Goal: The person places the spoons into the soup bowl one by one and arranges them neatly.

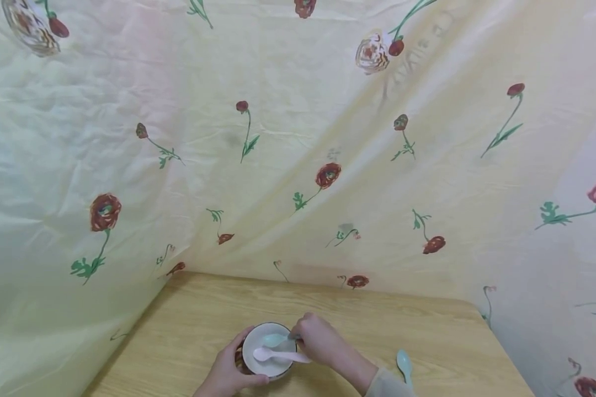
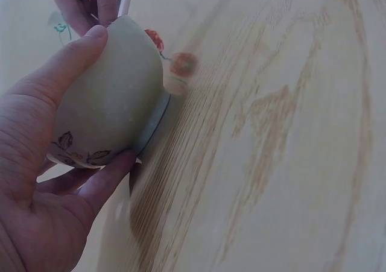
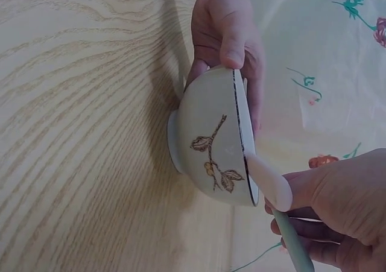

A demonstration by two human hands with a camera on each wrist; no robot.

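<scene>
A white bowl (image 1: pixel 252 353) with a dark rim and a brown leaf pattern is gripped by my left hand (image 1: pixel 228 366), thumb at the rim and fingers round the side. In the left wrist view the bowl (image 2: pixel 114 91) shows its foot close over the wooden table. My right hand (image 1: pixel 320 342) pinches the handle of a light green spoon (image 1: pixel 275 339), whose head is inside the bowl. A pale pink spoon (image 1: pixel 273 354) also lies in the bowl, its handle over the rim near my right hand. In the right wrist view the green handle (image 3: pixel 292 242) passes under my thumb.
Another light green spoon (image 1: pixel 404 361) lies on the wooden table (image 1: pixel 218 303), to the right of my right forearm. A flower-printed cloth (image 1: pixel 278 182) hangs behind the table and along its left side.
</scene>
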